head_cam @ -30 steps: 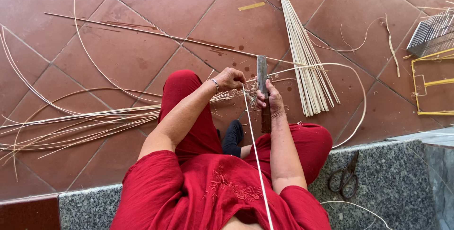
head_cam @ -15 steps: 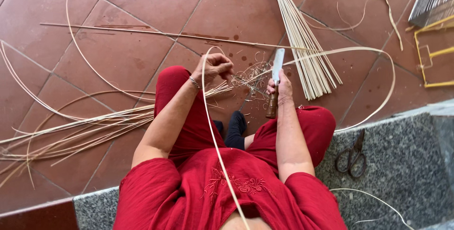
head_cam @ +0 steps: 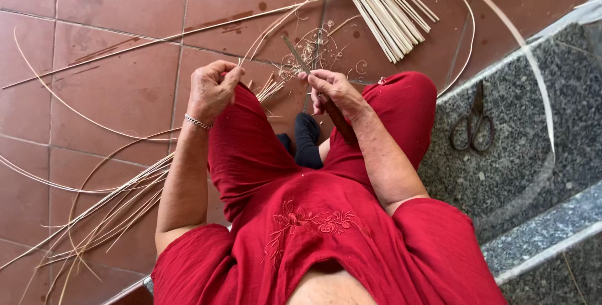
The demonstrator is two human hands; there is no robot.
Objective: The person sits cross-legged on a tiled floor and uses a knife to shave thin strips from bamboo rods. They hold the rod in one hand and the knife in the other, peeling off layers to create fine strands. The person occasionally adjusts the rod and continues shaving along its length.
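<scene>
Right hand clamped on knife, blade up. Left hand pinches strip just beside it. Risk: blade slips along the thin strip, nicks left fingers.

Red embroidered clothing sits against terracotta floor tiles, pale straw-coloured cane strips lie on them, dark scissors rest on a speckled grey granite step, and the bracelet is silver.

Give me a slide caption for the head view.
Seated in red, left hand grips a cane strip, right hand holds a knife over tiled floor; scissors beside.
</scene>
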